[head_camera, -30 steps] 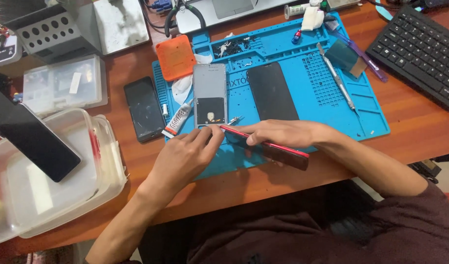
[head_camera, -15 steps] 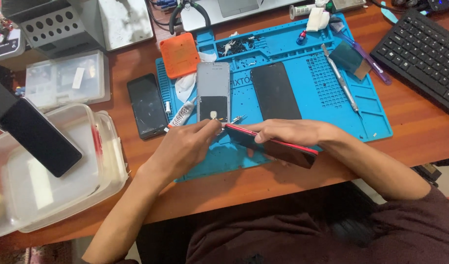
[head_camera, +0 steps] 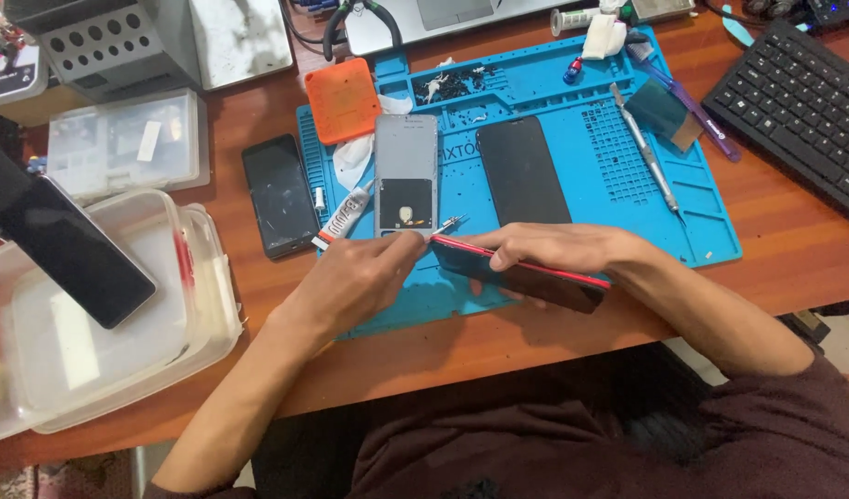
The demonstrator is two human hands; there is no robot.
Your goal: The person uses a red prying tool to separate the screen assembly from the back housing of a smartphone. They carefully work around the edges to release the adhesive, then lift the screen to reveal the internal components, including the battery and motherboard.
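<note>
Right hand (head_camera: 544, 254) grips the red-edged phone (head_camera: 526, 273) tilted on edge, left hand (head_camera: 360, 277) pinching a small tool at its corner — one slip could crack the glass.

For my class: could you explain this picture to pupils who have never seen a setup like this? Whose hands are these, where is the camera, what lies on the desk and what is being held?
The camera sits on a person's head and looks down, so both hands are that person's own. The right hand grips a red-edged phone tilted on its edge. The left hand pinches a small metal tool at the phone's corner. Beneath lies a blue work mat on a wooden desk. On the mat: a grey phone back, a black screen panel, a glue tube, an orange square pad. Beside the mat: another dark phone, clear plastic boxes, a black keyboard.
</note>
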